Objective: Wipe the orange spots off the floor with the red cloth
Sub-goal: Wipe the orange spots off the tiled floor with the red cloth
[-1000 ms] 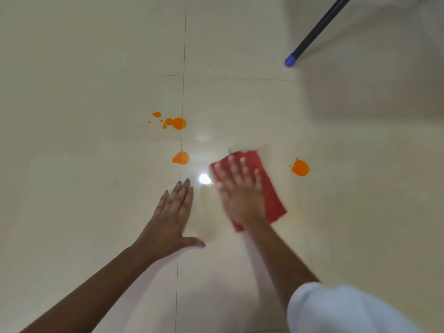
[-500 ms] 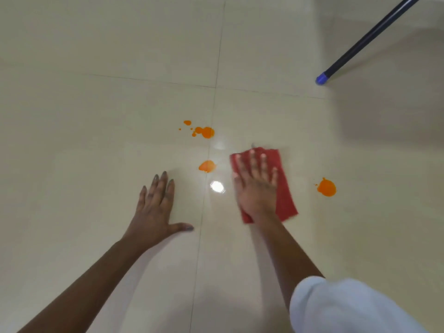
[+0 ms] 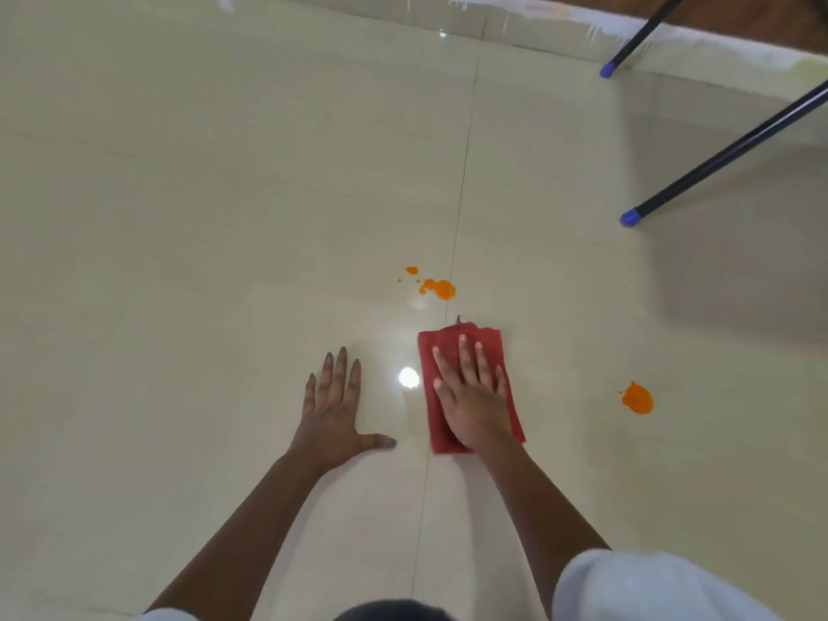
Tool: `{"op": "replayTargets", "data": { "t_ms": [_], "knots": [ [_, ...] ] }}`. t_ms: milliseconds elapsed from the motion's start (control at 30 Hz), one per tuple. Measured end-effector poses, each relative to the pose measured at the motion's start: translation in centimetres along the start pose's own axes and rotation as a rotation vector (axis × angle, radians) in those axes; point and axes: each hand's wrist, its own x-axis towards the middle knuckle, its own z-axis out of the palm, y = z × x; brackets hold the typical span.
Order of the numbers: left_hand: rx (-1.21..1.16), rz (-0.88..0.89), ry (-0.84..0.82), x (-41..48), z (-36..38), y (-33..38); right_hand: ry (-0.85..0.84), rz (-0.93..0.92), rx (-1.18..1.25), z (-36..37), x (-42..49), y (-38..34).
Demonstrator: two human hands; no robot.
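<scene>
The red cloth (image 3: pixel 448 347) lies flat on the cream tiled floor (image 3: pixel 224 217). My right hand (image 3: pixel 472 396) presses on it with straight, spread fingers. A cluster of orange spots (image 3: pixel 441 289) sits just beyond the cloth's far edge, on the tile joint. One larger orange spot (image 3: pixel 637 398) lies alone to the right of the cloth. My left hand (image 3: pixel 334 410) rests flat on the bare floor to the left of the cloth, with its thumb stretched toward it.
Two dark legs with blue feet stand at the right, one (image 3: pixel 629 217) near and one (image 3: pixel 606 73) farther back by the wall base (image 3: pixel 560 20). A bright light reflection (image 3: pixel 408 377) shines between my hands. My white sleeve (image 3: pixel 649 584) fills the lower right.
My right hand has slid the cloth leftward over the single orange spot that lay beside the tile joint; that spot is no longer visible. The camera has tilted up, showing more floor and wall.
</scene>
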Motion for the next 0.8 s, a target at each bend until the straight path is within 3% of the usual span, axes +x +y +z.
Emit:
{"op": "replayTargets", "data": {
  "t_ms": [200, 300, 367, 500, 567, 667, 733, 800],
  "knots": [
    [0.036, -0.004, -0.05, -0.2, -1.2, -2.1, -0.032, 0.028, 0.007, 1.6, -5.4, -4.5],
    [0.063, -0.02, -0.041, 0.9, -1.3, -3.8, 0.063, -0.038, 0.064, 1.5, -3.2, -5.8],
    [0.064, -0.012, -0.017, 1.4, -0.9, -4.4, 0.166, -0.059, -0.032, 1.1, 0.2, -5.0],
    [0.051, 0.013, 0.0, 1.3, -0.7, -4.6, 0.168, 0.211, 0.005, 0.2, 3.9, -1.1],
    [0.035, -0.002, 0.043, 1.7, -1.0, -4.4, 0.27, 0.249, 0.022, 1.5, 1.6, -1.9],
    [0.031, -0.017, 0.072, 3.3, -2.1, -3.9, 0.241, -0.001, 0.09, 3.5, -2.4, -6.5],
    [0.042, -0.041, 0.052, 5.1, -3.0, -4.1, 0.24, -0.194, 0.039, 3.4, 0.3, -7.8],
    [0.008, -0.107, 0.038, 6.5, -4.0, -5.1, 0.249, -0.276, -0.034, 1.2, 5.8, -6.7]
  ]
}}
